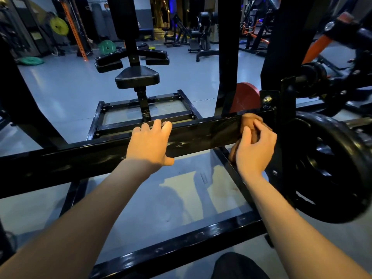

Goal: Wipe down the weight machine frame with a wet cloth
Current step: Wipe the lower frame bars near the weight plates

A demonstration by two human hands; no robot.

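Nearest, a lower frame rail [181, 246] is seen across the floor. Above it, the black crossbar [90, 160] is gripped from the near side by the left hand [150, 142], fingers hooked over its top edge. Further right, the brown cloth [250, 125] is pinched by the right hand [255, 150] and wrapped against the crossbar, just beside the black weight plate [330, 168]. The cloth is judged soft and limp, best bunched in the palm; the frame is judged rigid and heavy. Beyond, a padded seat [137, 77] is visible.
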